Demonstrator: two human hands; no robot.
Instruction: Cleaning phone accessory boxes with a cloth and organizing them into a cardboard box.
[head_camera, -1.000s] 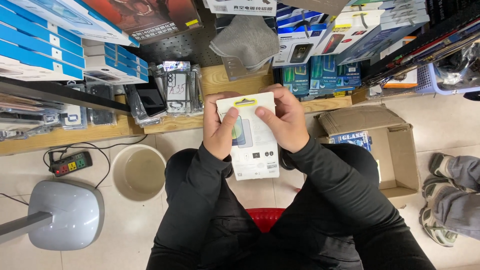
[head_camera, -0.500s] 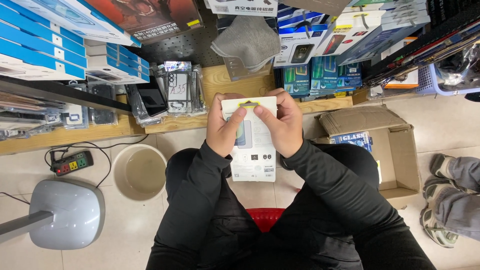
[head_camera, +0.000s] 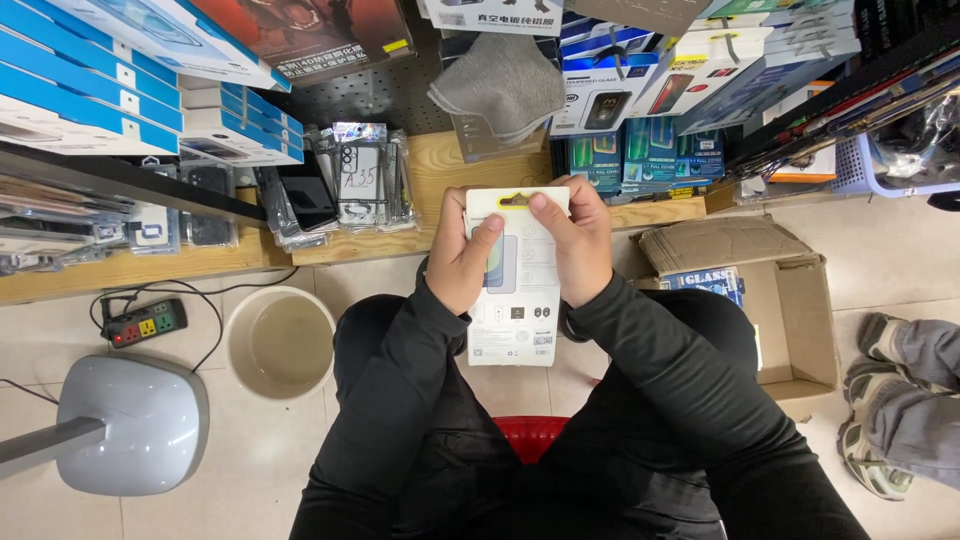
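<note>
Both hands grip a flat white retail package (head_camera: 515, 290) above the lap, left hand (head_camera: 462, 262) and right hand (head_camera: 577, 248) clamped on its upper edges; it looks light, thin, stiffish card, probably fragile inside; best held by the edges.

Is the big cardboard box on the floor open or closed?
Open. The cardboard box has its top flaps folded outward, and a blue printed pack shows inside it.

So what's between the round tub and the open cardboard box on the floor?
In the head view, the person's legs lie between the tub and the box, with both hands holding a white packet above them.
</note>
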